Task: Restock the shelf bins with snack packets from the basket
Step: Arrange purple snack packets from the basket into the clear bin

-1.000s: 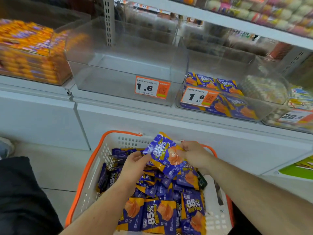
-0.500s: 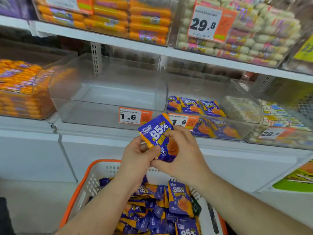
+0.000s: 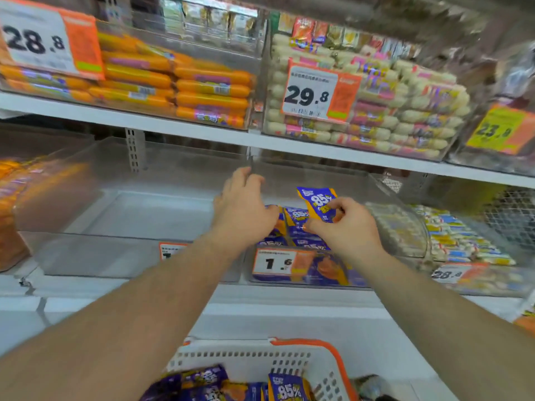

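Reaching over the clear shelf bins, the left hand (image 3: pixel 243 211) hangs with fingers loosely spread and holds nothing, hovering above the divide between the bare bin (image 3: pixel 139 227) on the left and the partly filled bin (image 3: pixel 385 195) to its right. Just beside it, the right hand (image 3: pixel 344 227) pinches a purple-and-orange snack packet (image 3: pixel 317 202) between thumb and curled fingers, upright above the packets already lying in that bin; "85%" reads on its face. A price tag (image 3: pixel 273 261) on the bin's front reads "1.6". On the shelf above, tags read "28.8" (image 3: pixel 34 41) and "29.8" (image 3: pixel 308 94). At the bottom edge, the white basket (image 3: pixel 246 357) with an orange rim holds more "85%" packets.
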`<control>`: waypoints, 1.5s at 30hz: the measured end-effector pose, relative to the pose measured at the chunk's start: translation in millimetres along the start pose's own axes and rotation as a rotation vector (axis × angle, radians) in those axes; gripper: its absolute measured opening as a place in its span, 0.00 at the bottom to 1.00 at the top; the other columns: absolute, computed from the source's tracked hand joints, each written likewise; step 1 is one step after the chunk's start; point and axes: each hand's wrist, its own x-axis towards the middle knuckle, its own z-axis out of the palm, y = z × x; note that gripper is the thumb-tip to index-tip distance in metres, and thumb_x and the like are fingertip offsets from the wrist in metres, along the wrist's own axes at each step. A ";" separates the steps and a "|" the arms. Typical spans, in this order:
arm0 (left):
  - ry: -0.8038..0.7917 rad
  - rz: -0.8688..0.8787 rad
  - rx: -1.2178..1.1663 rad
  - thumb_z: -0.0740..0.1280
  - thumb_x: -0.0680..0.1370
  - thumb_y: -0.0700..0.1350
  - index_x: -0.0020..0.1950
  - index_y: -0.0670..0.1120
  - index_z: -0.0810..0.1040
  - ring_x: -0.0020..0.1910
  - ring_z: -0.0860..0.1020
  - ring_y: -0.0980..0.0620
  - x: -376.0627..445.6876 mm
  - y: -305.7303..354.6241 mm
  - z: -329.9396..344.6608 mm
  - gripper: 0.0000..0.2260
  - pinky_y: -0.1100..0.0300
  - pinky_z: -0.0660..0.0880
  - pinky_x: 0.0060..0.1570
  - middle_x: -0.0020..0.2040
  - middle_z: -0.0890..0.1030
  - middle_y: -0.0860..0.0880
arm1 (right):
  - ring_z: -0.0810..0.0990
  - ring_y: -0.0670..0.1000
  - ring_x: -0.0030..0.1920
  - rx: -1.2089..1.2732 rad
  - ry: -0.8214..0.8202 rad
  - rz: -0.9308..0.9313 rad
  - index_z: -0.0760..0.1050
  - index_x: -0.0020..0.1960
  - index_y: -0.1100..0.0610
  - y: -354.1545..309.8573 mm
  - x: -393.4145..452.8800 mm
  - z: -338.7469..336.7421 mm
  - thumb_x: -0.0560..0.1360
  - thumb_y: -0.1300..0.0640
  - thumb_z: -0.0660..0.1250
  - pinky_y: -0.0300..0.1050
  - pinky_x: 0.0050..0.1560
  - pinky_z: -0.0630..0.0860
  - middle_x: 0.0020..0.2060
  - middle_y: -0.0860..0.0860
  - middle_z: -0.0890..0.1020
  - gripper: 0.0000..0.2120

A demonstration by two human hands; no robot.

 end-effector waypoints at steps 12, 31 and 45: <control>-0.051 -0.180 -0.376 0.61 0.76 0.37 0.64 0.48 0.76 0.66 0.72 0.52 21.7 -17.0 36.1 0.18 0.52 0.71 0.65 0.75 0.64 0.58 | 0.78 0.54 0.33 -0.271 -0.215 0.239 0.72 0.33 0.55 20.8 114.1 76.6 0.63 0.42 0.74 0.42 0.33 0.74 0.30 0.53 0.78 0.18; -0.079 -0.177 -0.370 0.61 0.78 0.39 0.64 0.51 0.75 0.67 0.70 0.54 21.7 -19.5 36.5 0.16 0.48 0.74 0.61 0.75 0.62 0.61 | 0.69 0.51 0.29 -0.511 -0.434 0.155 0.64 0.33 0.56 44.7 142.3 111.7 0.75 0.38 0.66 0.43 0.27 0.64 0.29 0.52 0.70 0.25; 0.188 0.075 -0.422 0.63 0.75 0.38 0.52 0.45 0.82 0.60 0.75 0.55 -9.4 -4.7 10.3 0.10 0.72 0.64 0.58 0.65 0.78 0.51 | 0.75 0.60 0.53 -0.253 0.196 -0.298 0.81 0.42 0.54 -29.6 16.2 44.9 0.73 0.55 0.66 0.50 0.52 0.70 0.48 0.54 0.81 0.06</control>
